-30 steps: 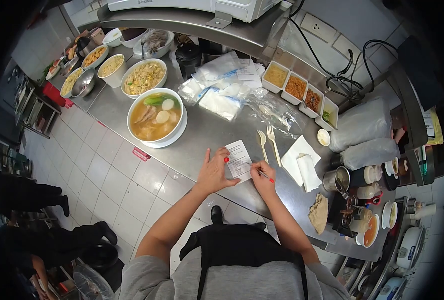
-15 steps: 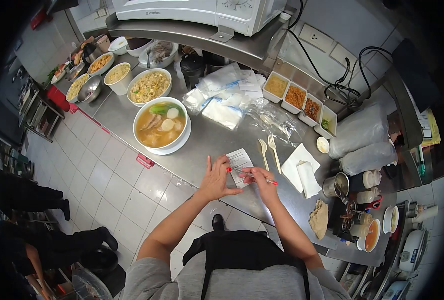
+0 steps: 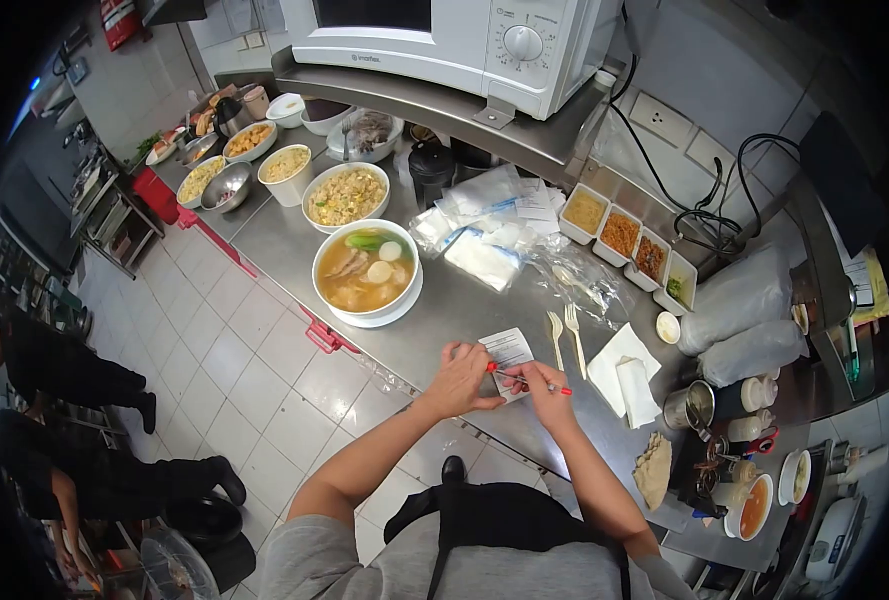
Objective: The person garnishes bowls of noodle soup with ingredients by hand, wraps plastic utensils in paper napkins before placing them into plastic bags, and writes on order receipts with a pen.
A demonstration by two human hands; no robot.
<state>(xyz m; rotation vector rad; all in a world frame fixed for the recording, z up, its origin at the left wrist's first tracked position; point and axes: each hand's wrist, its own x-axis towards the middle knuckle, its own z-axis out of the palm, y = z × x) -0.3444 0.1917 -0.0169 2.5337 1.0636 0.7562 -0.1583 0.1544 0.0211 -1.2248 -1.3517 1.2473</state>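
A small printed slip (image 3: 507,347) lies on the steel counter near its front edge. My left hand (image 3: 460,382) rests at the slip's left side, its fingers drawn together on a small red piece that looks like a pen cap. In my right hand (image 3: 544,388) is a slim pen (image 3: 562,390) with a red end, its other end pointing left at the red piece. Whether pen and cap touch is too small to tell. A plastic spoon (image 3: 555,338) and fork (image 3: 574,340) lie just beyond, right of the slip.
A soup bowl (image 3: 364,268) on a plate and a fried rice bowl (image 3: 347,196) stand left. Plastic packets (image 3: 484,258), topping tubs (image 3: 619,235), napkins (image 3: 636,375) and condiments are behind and right. A microwave (image 3: 454,50) sits on the shelf. Two people (image 3: 64,365) (image 3: 104,475) are at left.
My hands have come together over the slip, the pen shifting from its lower part towards the red piece. My left fingers have curled in. The view has tilted up, showing more of the microwave.
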